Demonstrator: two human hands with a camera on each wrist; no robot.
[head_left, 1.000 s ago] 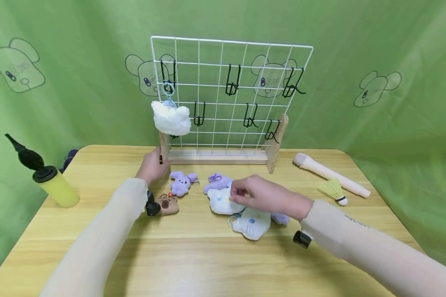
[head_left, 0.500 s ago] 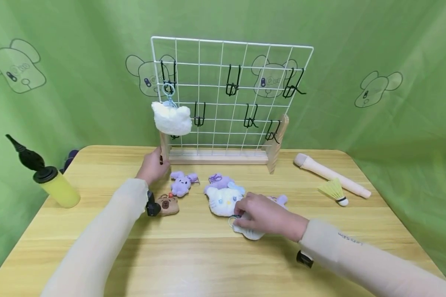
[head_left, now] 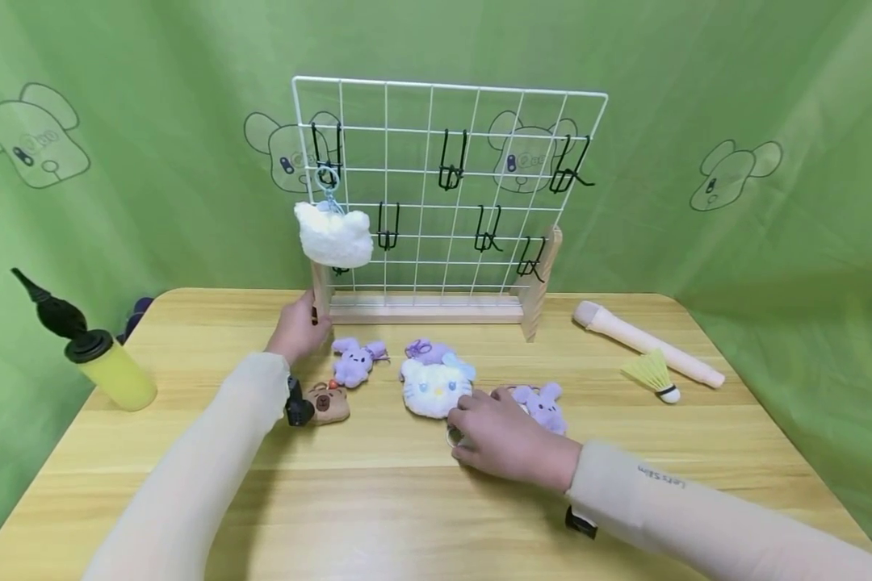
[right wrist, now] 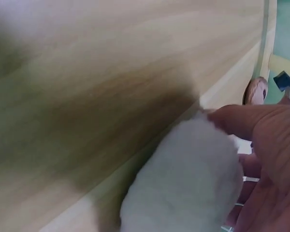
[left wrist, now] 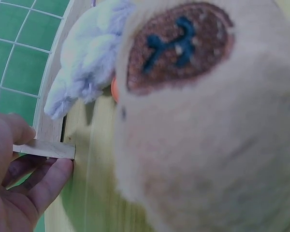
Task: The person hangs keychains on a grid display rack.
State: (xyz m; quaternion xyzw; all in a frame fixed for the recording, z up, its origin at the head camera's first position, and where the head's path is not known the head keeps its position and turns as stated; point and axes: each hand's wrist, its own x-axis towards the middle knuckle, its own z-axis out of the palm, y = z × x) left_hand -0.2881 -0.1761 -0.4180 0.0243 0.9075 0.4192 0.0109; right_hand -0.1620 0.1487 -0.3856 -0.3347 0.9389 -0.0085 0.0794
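My left hand [head_left: 298,327] grips the left wooden foot of the wire rack [left wrist: 53,149], thumb on one side and fingers on the other. Low over the table, my right hand [head_left: 507,436] pinches a white plush keychain [right wrist: 188,179] near its ring [head_left: 454,436]; the hand hides most of it in the head view. Just left of those fingers lies a white cat plush [head_left: 436,390], overlapping a purple plush [head_left: 436,353]. Another purple plush [head_left: 545,407] lies behind the right hand. By my left wrist are a brown plush [head_left: 329,403] and a purple bunny plush [head_left: 354,363].
On the rack, a white plush [head_left: 334,236] hangs from a black hook at upper left, and several other black hooks [head_left: 452,161] are on the white grid. A yellow pump bottle [head_left: 112,371] stands left. A pale microphone-shaped object [head_left: 647,343] and yellow shuttlecock [head_left: 654,375] lie right.
My right hand has moved down from the white cat plush to the white plush keychain in front of it, now covering it. The left hand keeps its place on the rack.
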